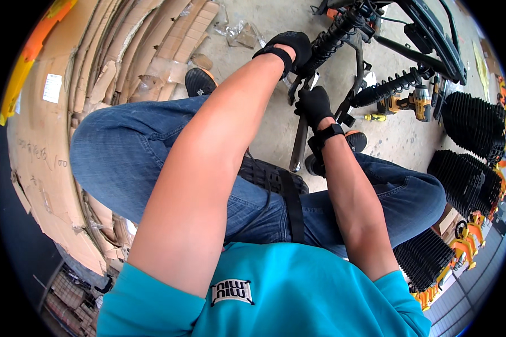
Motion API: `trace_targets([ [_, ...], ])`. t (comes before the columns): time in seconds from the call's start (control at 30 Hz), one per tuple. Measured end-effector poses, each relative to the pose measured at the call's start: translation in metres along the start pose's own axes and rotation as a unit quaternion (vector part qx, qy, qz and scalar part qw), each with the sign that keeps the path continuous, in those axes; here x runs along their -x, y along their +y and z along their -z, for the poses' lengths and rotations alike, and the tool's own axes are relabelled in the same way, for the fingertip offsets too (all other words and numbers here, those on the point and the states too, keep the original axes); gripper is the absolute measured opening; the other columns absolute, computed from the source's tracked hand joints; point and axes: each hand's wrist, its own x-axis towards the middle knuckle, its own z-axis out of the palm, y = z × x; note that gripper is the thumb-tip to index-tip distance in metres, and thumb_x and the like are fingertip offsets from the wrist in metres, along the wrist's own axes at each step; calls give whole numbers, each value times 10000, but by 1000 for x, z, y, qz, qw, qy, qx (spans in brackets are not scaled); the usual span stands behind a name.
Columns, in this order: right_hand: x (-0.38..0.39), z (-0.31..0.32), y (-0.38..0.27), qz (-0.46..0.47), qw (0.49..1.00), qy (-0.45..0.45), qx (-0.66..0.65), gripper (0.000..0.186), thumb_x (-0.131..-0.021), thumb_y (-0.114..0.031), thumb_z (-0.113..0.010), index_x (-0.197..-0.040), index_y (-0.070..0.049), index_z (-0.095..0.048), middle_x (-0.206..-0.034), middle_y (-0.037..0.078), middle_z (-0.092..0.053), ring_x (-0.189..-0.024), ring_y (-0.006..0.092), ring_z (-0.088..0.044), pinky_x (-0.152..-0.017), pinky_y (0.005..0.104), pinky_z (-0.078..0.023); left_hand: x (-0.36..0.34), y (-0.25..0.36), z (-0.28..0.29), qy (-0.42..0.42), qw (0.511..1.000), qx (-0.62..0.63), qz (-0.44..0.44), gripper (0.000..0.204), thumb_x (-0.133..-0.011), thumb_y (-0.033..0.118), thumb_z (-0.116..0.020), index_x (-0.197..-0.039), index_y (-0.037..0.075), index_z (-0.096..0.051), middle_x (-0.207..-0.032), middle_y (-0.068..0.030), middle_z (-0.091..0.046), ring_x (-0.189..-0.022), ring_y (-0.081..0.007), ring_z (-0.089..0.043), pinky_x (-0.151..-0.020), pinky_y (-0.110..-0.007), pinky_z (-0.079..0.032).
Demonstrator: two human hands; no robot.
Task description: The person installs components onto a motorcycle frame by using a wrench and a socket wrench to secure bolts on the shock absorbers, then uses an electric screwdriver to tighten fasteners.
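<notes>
I sit with blue-jeaned knees apart over a concrete floor. My left hand point(291, 46), in a black glove, grips the lower end of a black coil-spring shock absorber point(334, 35) on a dark metal frame point(433, 33). My right hand point(314, 105), also black-gloved, is closed around a dark metal bar point(299, 143) that runs down toward my feet. A second black coil-spring shock absorber point(389, 87) lies just right of my right hand.
A yellow-and-black cordless drill point(411, 103) and a yellow-handled screwdriver point(371, 117) lie on the floor at right. Stacks of black ribbed plastic parts point(472, 123) fill the right side. Flattened cardboard point(95, 73) covers the left. Orange parts point(466, 241) sit lower right.
</notes>
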Motion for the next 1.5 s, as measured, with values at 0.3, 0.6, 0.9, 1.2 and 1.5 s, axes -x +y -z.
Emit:
trace_targets([
  [0.3,6,-4,-1,5,999,22,50,294,-824,-145,-596,-955,73,-449,-746,194,-605,-574,268,-638,-446,358,-532,56,-27,-63,78,993,80,28,254,-818,186,-519,-939,-4,-638,-954,-263,-633,-933,-403,-613,-824,-457,-486],
  [0.6,-6,5,14,80,993,14,88,279,-823,-141,-612,-895,65,-439,-720,207,-613,-541,295,-647,-445,374,-533,22,-106,-208,85,996,-41,-3,208,-841,195,-496,-895,81,-662,-911,-162,-662,-879,-318,-638,-766,-405,-486],
  [0.9,-2,7,4,13,1000,15,-5,264,-810,-110,-617,-896,90,-468,-731,200,-604,-563,262,-660,-467,364,-540,52,-86,-137,91,991,64,77,171,-862,200,-499,-935,84,-601,-930,-199,-658,-902,-348,-643,-795,-478,-482],
  [1.2,-45,5,43,181,963,-56,190,185,-778,-127,-589,-813,54,-584,-687,172,-612,-562,276,-628,-512,363,-518,60,-52,-52,82,992,53,85,318,-831,291,-512,-932,41,-680,-961,-221,-647,-920,-402,-617,-815,-461,-488],
  [1.5,-29,9,23,99,987,-51,117,160,-749,-123,-616,-717,25,-667,-636,176,-640,-558,274,-659,-531,337,-521,37,-23,-8,6,998,40,42,362,-826,279,-513,-1018,15,-669,-1072,-225,-631,-1019,-393,-602,-879,-438,-470],
])
